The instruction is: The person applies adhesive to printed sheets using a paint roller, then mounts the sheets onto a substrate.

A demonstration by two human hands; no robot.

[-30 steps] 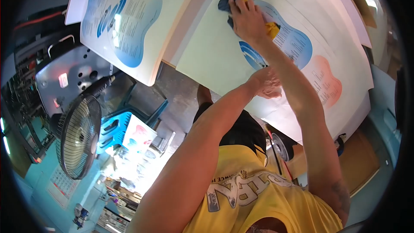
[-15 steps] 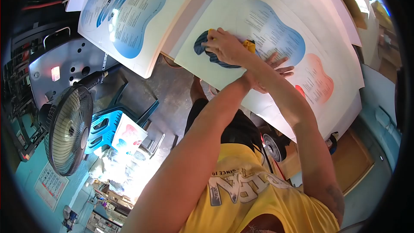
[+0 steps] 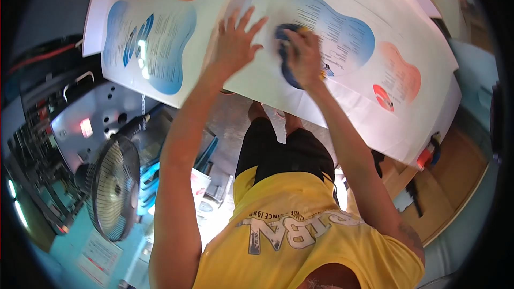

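Observation:
My right hand [image 3: 303, 58] presses a dark blue and yellow cloth [image 3: 290, 77] onto a large white printed sheet [image 3: 259, 83]. Its fingers curl over the bunched cloth, which is smeared by motion. To its right is the sheet's blue rounded patch of text [image 3: 350, 35]. My left hand [image 3: 234, 44] lies open with fingers spread, over the boundary between this sheet and the printed sheet on the left [image 3: 195, 83]. Nothing is in my left hand.
A standing fan [image 3: 115, 190] is at lower left, beside a grey metal machine panel [image 3: 101, 109]. Blue plastic pieces [image 3: 149, 184] are behind the fan. Below the sheet's right edge are a brown wooden board [image 3: 447, 187] and a red and black object [image 3: 427, 155].
My arms have uncrossed. My left hand has moved left from the right sheet to the boundary between the sheets. My right hand has moved right with the cloth.

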